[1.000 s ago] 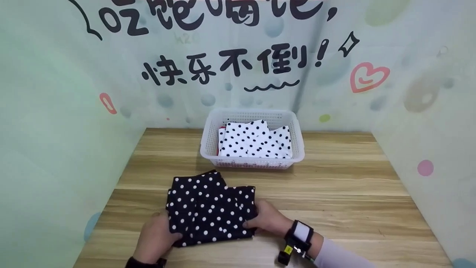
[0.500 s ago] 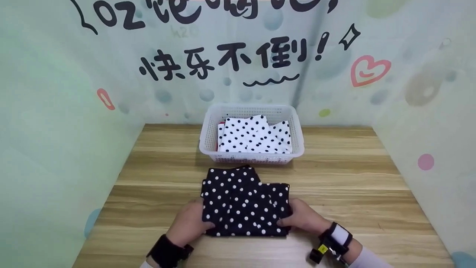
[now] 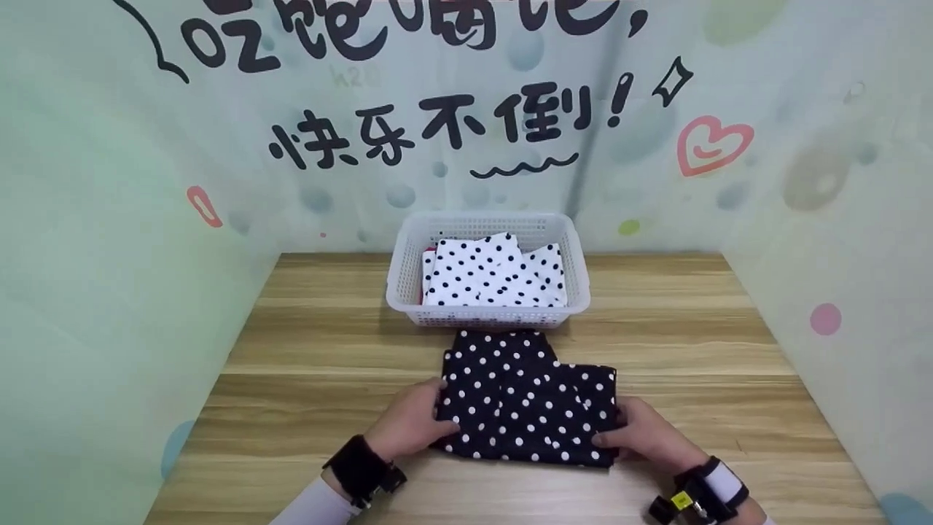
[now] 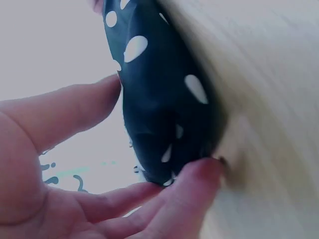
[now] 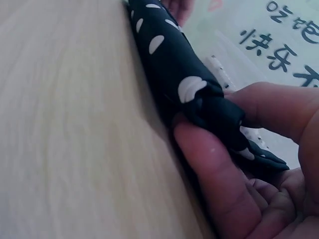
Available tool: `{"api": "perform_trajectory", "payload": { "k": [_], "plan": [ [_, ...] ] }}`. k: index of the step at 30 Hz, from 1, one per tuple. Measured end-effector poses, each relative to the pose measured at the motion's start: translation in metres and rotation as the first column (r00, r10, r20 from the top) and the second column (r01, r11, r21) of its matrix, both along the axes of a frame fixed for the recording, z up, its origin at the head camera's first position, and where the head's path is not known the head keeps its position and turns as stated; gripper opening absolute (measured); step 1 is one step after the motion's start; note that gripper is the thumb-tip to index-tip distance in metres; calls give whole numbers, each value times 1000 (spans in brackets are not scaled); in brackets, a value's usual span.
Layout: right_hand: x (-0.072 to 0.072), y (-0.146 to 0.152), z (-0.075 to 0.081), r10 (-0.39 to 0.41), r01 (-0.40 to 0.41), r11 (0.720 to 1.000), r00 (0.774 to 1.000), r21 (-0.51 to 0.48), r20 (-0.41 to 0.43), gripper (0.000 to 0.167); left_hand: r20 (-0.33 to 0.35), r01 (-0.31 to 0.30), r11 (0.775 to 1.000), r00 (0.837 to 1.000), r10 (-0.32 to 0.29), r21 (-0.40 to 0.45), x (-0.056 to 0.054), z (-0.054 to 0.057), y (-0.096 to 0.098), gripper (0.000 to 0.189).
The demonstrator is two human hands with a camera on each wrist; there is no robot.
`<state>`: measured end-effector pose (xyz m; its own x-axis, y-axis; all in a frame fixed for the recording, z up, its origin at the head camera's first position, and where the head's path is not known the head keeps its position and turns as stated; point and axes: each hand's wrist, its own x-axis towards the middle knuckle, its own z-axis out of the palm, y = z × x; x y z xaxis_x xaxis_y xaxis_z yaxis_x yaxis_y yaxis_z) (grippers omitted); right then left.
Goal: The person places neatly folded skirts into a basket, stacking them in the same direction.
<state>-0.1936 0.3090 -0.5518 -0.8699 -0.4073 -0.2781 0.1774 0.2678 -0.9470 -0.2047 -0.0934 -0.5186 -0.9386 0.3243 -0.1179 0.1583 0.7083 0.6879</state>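
A folded black garment with white polka dots (image 3: 525,408) is low over the wooden table, in front of the basket. My left hand (image 3: 410,421) grips its left edge, thumb on top; in the left wrist view the fingertips (image 4: 199,172) curl under the thick fold. At the other end, my right hand (image 3: 650,436) pinches the right edge. The right wrist view shows the cloth layers between that thumb and a finger (image 5: 209,159) tucked beneath. The garment's underside is hidden.
A white perforated plastic basket (image 3: 488,315) stands at the back of the table. Inside lies a folded white garment with black dots (image 3: 474,271), a bit of red showing at its left. A printed cloth backdrop (image 3: 350,211) encloses the table's back and sides.
Both hands have carried the black garment to the right, from left of the basket to just in front of it. It has turned slightly, and the grip stays on both edges.
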Motion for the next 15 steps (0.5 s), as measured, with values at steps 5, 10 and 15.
{"api": "perform_trajectory", "payload": {
  "k": [5, 10, 15],
  "plan": [
    [-1, -1, -1, -3, 5, 999, 1000, -53, 25, 56, 37, -49, 992, 998, 45, 119, -3, -6, -7, 66],
    [0, -1, -2, -18, 22, 995, 999, -98, 41, 54, 110, -100, 965, 991, 75, 244, -10, -13, -10, 61],
    [3, -6, -1, -56, 64, 988, 997, -144, 58, 50, 271, -159, 905, 961, 51, 395, -9, -18, -6, 52]
  ]
}}
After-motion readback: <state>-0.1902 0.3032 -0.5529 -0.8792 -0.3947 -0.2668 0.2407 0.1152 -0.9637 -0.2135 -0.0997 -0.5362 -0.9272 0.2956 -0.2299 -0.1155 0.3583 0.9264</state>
